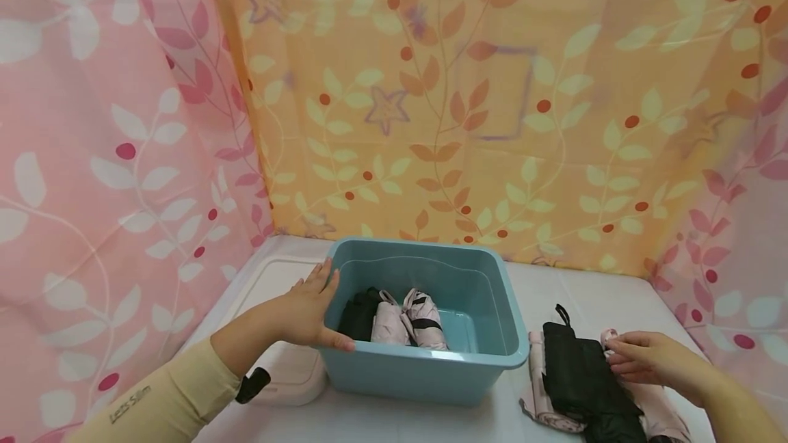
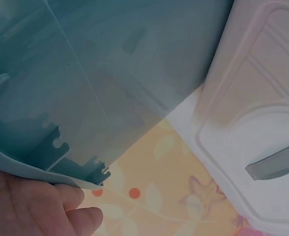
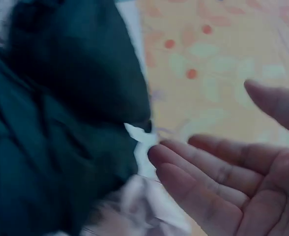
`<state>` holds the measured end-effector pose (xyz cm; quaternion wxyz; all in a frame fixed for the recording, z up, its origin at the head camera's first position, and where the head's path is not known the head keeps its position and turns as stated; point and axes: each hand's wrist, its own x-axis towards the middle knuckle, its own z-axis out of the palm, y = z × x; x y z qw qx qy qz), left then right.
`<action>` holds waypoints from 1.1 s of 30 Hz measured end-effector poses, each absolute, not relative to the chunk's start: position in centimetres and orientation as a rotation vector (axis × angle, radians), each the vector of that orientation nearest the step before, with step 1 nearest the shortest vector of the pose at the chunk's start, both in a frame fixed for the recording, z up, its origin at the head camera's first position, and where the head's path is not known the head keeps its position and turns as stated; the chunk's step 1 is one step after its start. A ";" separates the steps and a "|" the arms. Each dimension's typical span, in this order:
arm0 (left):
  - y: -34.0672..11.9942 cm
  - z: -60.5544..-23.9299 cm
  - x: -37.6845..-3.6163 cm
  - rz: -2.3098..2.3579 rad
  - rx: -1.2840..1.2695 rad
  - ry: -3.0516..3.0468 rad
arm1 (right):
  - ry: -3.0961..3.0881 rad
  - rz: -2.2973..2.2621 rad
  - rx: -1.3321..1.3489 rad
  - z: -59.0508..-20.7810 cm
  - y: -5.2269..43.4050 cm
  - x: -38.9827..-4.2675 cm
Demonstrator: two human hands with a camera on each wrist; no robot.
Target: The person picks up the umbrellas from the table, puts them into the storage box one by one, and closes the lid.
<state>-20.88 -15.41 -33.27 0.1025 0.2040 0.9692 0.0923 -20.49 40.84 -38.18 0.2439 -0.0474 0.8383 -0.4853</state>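
A blue plastic bin (image 1: 406, 376) stands in the middle of the head view. My left hand (image 1: 304, 313) rests on its left rim with fingers spread and the thumb along the front edge. Inside lie a black folded umbrella (image 1: 358, 316), a pale pink one (image 1: 390, 323) and a pink patterned one (image 1: 425, 320) with a dark strap. Right of the bin, black folded umbrellas (image 1: 575, 368) lie piled on pink ones (image 1: 537, 368). My right hand (image 1: 661, 361) is over the pile's right side, beside a pink umbrella's end (image 1: 608, 337). Its fingers look extended in the right wrist view, holding nothing.
A white lid (image 1: 289, 378) with a grey latch (image 2: 277, 160) lies left of the bin, partly under my left forearm. All of this is on a white tabletop (image 1: 554, 286). Patterned cloth (image 1: 431, 176) hangs behind and at both sides.
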 end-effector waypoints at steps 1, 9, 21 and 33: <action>-15.4 -33.3 -20.9 0.272 0.603 2.863 | 2.300 -1.322 -0.117 -38.6 40.7 -20.5; -15.5 -33.3 -21.0 0.289 0.595 2.863 | 2.314 -1.292 -0.102 -40.4 38.9 -20.8; -15.3 -33.2 -20.9 0.289 0.581 2.861 | 2.554 -1.027 0.169 -41.7 35.5 -21.6; -15.3 -33.2 -20.9 0.291 0.583 2.862 | 2.604 -0.918 0.216 -42.0 34.6 -22.3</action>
